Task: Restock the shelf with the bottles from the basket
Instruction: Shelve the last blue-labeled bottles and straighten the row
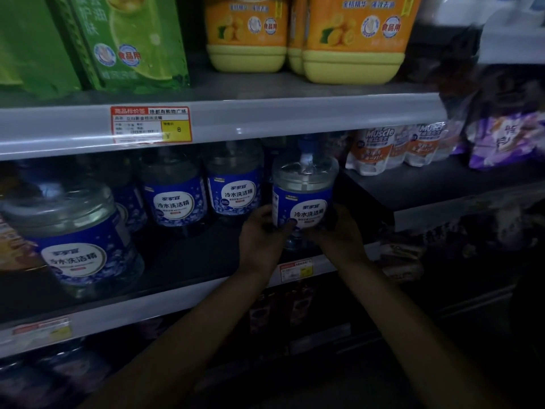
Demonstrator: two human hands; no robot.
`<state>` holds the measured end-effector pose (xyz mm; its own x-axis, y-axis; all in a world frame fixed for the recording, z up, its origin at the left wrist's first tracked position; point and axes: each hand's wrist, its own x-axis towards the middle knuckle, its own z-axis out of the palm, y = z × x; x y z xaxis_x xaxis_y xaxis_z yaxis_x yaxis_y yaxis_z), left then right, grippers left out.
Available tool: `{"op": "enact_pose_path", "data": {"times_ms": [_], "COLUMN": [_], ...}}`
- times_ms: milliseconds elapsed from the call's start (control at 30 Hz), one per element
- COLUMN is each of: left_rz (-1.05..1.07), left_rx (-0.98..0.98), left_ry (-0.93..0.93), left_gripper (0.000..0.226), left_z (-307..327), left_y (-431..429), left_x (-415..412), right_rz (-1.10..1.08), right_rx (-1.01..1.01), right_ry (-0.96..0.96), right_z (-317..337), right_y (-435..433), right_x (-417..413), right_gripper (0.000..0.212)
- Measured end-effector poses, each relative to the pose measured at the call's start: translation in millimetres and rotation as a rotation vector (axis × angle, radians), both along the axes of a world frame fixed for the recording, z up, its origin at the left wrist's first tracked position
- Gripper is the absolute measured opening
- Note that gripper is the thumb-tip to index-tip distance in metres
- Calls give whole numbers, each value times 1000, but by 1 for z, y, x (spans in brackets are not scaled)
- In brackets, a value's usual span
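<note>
Gripped low on both sides by left hand [259,231] & right hand [333,234]: clear round plastic bottle [303,199], blue cap, blue label "冷水洗洁精", upright at right end of shelf [188,255], beside same-label bottles [177,199]. Above: yellow jugs [354,63], price tag [151,124] w/ "8".

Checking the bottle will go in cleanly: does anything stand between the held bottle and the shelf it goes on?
Nothing visible does. The left hand and right hand hold the bottle at the front of the shelf, right of the shelved bottles. Behind it is too dark to judge.
</note>
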<state>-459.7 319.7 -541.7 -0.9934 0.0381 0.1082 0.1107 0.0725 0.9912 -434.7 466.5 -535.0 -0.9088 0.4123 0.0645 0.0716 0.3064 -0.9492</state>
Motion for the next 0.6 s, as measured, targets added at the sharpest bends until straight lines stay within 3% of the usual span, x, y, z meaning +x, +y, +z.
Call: {"op": "enact_pose_path", "data": {"times_ms": [267,433,600], "left_rz": [-103,-86,-65], "left_rx": [90,177,244], "left_ry": [-161,-201,-244], "left_gripper": [42,47,32], "left_z": [3,9,12], "left_y": [-2,1,8], "left_x": [17,14,7], "right_rz": [21,32,35], "right_rx": [-279,-563,-621], "right_ry": [-107,-146,-148], "right_z": [-4,10,13], "right_y": [6,6,1], "right_x": [8,5,-8], "right_gripper": [58,38,23]}}
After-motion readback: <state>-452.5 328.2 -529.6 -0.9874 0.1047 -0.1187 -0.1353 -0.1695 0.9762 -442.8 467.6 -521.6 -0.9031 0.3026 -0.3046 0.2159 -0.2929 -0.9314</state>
